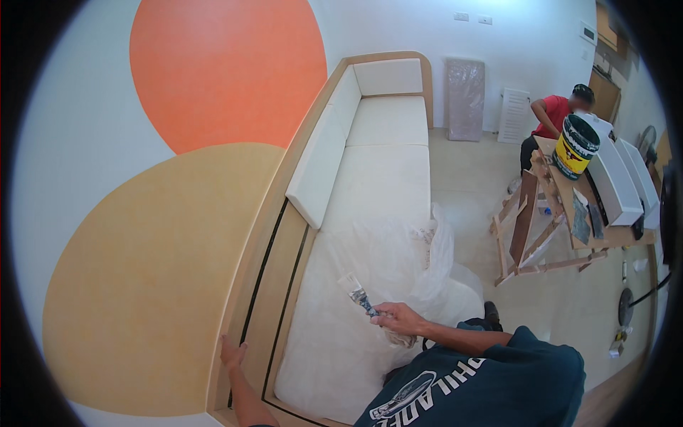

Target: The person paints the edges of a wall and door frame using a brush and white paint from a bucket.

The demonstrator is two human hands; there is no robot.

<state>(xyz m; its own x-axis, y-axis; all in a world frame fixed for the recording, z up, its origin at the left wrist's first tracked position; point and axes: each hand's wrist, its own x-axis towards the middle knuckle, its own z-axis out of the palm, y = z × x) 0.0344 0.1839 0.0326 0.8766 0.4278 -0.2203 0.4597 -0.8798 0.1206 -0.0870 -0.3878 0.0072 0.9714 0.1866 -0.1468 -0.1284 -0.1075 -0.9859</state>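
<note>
Your left hand (233, 352), thumb spread from fingers, touches the pale wooden sofa ledge (250, 285). Your right hand (400, 319) grips a blue-handled, white-tipped flat tool (361, 297) above the plastic-draped white seat (320, 341). Farther stands a green-and-yellow bucket (575, 151).

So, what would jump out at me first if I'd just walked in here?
Probably the large, flat orange circle on the white wall at upper left, with a tan circle overlapping its lower edge. Next, the long, cream-cushioned wooden bench along that wall, its near part draped in translucent plastic sheeting. Over that sheeting, the person's right hand holds a flat, blue-handled, white-tipped brush-like tool.
</note>
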